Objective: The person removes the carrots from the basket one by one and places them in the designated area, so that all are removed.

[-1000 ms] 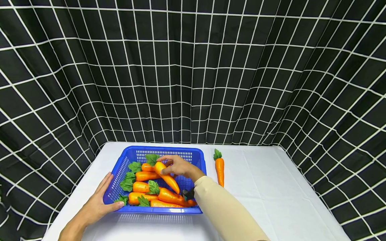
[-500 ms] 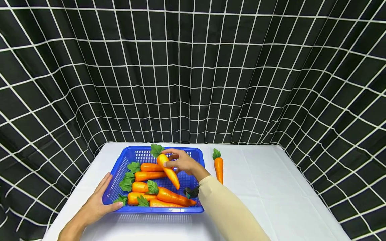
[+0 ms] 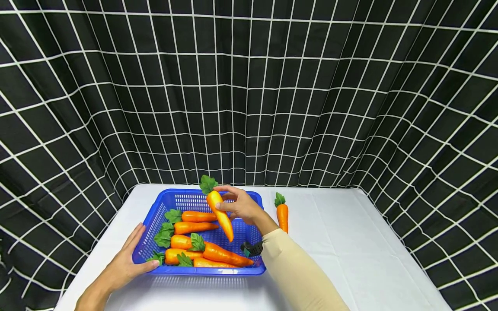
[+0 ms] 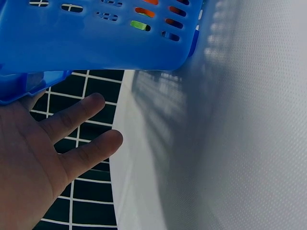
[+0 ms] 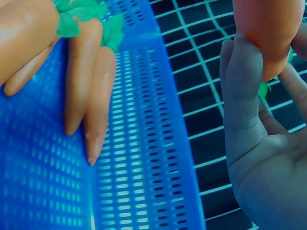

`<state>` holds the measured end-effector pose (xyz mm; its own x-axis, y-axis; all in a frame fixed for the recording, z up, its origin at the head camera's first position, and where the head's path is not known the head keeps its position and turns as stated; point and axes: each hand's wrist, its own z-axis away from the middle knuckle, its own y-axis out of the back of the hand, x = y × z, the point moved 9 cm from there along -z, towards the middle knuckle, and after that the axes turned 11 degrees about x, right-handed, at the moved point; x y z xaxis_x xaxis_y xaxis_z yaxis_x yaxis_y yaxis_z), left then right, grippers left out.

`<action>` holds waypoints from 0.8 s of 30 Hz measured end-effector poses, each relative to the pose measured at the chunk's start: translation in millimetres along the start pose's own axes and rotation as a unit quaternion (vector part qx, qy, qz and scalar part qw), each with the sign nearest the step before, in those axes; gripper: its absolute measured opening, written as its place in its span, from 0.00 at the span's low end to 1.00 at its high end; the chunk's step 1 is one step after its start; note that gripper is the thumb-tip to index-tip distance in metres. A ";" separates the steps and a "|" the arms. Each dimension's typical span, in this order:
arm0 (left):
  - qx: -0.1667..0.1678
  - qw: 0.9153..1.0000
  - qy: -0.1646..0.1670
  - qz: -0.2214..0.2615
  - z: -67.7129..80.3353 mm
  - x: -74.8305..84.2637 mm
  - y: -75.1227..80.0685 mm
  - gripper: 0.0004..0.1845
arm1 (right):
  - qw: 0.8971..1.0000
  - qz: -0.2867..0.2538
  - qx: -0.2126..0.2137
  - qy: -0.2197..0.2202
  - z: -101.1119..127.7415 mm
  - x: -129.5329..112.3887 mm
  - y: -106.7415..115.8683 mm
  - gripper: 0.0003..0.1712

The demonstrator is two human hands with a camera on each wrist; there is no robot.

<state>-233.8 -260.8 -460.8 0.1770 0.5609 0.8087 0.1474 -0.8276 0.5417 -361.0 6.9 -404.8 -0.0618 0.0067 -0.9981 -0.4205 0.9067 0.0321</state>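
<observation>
A blue plastic basket (image 3: 163, 203) sits on the white table and holds several orange carrots (image 3: 196, 226) with green leaves. My right hand (image 3: 237, 206) pinches one carrot (image 3: 220, 214) by its upper part and holds it above the basket, tip pointing down. In the right wrist view the held carrot (image 5: 268, 33) sits between thumb and fingers, with the basket wall (image 5: 144, 143) below. My left hand (image 3: 124, 263) lies flat against the basket's front left corner, fingers straight; the left wrist view shows the left hand (image 4: 53, 143) under the basket (image 4: 96, 38).
One more carrot (image 3: 282, 214) lies on the white table (image 3: 350, 250) to the right of the basket. A black curtain with a white grid (image 3: 249, 86) surrounds the table on three sides. A black wrist camera (image 3: 250, 249) sits on my right sleeve.
My right hand has lifted the carrot out of the basket and moved it up and slightly right. The left hand and the basket have stayed put.
</observation>
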 end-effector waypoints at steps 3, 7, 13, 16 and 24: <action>0.001 1.000 -0.004 0.001 0.2 -0.2 0.0 0.57 | 1.000 -0.013 -0.002 0.014 4.7 -10.6 0.7 0.28; 0.002 1.000 -0.005 -0.001 0.4 -2.0 -0.4 0.57 | 0.999 -0.017 -0.003 0.045 10.9 -26.7 3.0 0.29; 0.003 1.000 -0.006 0.000 -0.7 -2.6 0.8 0.57 | 0.995 -0.012 0.008 0.098 22.4 -54.8 10.5 0.29; 0.002 1.000 -0.004 -0.002 -0.9 -2.3 0.9 0.57 | 0.992 -0.022 0.009 0.126 28.4 -67.6 15.6 0.29; -0.001 1.000 -0.001 0.001 -0.8 -3.2 -0.4 0.57 | 0.981 -0.050 0.016 0.188 47.6 -90.5 32.9 0.30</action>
<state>-235.1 -262.3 -463.5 0.1791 0.5587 0.8098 0.1453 -0.8291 0.5399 -326.1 56.1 -316.0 -0.3541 -0.2333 -0.9056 -0.4133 0.9077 -0.0722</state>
